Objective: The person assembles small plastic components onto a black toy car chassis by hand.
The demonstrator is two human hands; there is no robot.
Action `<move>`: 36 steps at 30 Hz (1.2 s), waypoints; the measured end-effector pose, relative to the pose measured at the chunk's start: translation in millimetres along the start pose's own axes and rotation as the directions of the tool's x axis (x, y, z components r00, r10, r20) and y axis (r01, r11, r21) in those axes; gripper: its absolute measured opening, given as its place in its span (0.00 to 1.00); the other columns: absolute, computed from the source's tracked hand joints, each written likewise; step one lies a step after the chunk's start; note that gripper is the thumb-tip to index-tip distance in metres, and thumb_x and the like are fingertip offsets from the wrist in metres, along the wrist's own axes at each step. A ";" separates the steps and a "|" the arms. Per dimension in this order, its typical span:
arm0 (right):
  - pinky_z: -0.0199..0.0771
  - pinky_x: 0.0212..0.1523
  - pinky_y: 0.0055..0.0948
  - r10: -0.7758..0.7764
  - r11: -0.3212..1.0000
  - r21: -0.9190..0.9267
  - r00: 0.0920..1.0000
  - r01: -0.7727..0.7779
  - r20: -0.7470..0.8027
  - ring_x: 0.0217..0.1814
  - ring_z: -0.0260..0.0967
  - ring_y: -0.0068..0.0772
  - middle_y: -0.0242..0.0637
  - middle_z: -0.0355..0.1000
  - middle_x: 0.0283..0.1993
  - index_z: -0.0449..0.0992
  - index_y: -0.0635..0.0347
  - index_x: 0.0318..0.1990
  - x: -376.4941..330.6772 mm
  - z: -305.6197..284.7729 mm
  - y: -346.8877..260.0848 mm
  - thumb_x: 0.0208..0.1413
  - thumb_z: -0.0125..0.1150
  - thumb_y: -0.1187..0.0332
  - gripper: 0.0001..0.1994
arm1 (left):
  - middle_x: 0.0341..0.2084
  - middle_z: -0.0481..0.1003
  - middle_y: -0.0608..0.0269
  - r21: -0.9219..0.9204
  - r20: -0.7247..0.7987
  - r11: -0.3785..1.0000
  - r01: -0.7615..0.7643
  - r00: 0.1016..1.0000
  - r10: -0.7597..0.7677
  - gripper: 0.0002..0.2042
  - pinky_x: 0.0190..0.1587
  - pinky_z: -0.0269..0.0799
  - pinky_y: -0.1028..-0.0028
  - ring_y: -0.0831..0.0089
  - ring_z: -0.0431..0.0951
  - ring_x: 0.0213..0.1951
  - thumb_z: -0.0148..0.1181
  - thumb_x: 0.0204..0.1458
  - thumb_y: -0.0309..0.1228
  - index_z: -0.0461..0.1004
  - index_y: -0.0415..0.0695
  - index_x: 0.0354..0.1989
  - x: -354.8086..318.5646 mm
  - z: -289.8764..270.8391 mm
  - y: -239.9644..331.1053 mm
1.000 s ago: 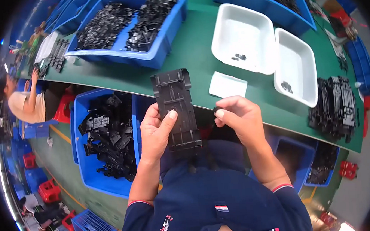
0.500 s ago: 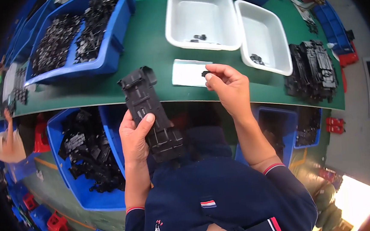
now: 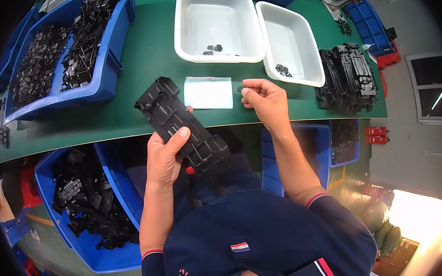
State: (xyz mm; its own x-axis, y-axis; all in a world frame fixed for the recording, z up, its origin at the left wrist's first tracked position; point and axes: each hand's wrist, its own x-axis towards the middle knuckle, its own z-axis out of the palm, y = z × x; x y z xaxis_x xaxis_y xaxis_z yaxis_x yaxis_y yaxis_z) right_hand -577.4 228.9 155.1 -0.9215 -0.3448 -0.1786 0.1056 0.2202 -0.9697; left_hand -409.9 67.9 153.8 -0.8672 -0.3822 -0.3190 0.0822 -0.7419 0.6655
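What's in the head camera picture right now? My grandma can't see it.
A person's left hand holds a long black part while the right hand pinches a small black piece, at a green table. Two white tubs and a blue bin of black bits stand on it.

Blown-out glare at lower right

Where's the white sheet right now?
In the head view, the white sheet lies on the green table, between the black part in the left hand and the right hand, below the left white tub.
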 end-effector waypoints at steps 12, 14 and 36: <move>0.71 0.33 0.18 -0.314 0.889 -0.326 0.946 0.321 0.076 0.30 0.69 0.18 0.31 0.74 0.33 0.77 0.66 0.38 -2.5 4.3 12.5 0.51 0.61 0.77 0.07 | 0.54 0.68 0.53 0.016 0.020 0.998 0.054 0.998 -0.055 0.25 0.53 0.68 0.70 0.70 0.72 0.49 0.62 0.48 0.26 0.63 0.36 0.56 11.5 -4.6 -7.7; 0.71 0.32 0.20 -0.529 0.725 -0.441 0.837 0.530 0.137 0.30 0.70 0.22 0.33 0.74 0.34 0.78 0.63 0.36 -1.9 6.9 11.7 0.49 0.61 0.78 0.06 | 0.54 0.68 0.53 0.015 0.014 0.998 0.055 0.998 -0.056 0.25 0.53 0.68 0.70 0.70 0.72 0.49 0.62 0.48 0.26 0.63 0.36 0.56 11.4 -4.8 -7.8; 0.73 0.33 0.34 -0.687 0.395 -0.574 0.645 0.717 0.334 0.33 0.71 0.41 0.38 0.71 0.33 0.76 0.60 0.32 7.4 11.7 14.5 0.40 0.59 0.82 0.10 | 0.37 0.75 0.63 0.001 -0.026 1.000 0.027 0.999 -0.027 0.15 0.43 0.73 0.74 0.76 0.76 0.37 0.64 0.48 0.26 0.70 0.38 0.44 14.1 -4.3 -11.2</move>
State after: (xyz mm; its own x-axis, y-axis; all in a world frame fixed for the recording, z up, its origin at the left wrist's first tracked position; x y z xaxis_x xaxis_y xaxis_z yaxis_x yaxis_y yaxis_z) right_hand -578.3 218.8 137.7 -0.5424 -0.6783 0.4958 -0.8340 0.3632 -0.4154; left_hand -421.0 68.5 139.0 -0.8559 -0.3768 -0.3542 0.0588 -0.7514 0.6572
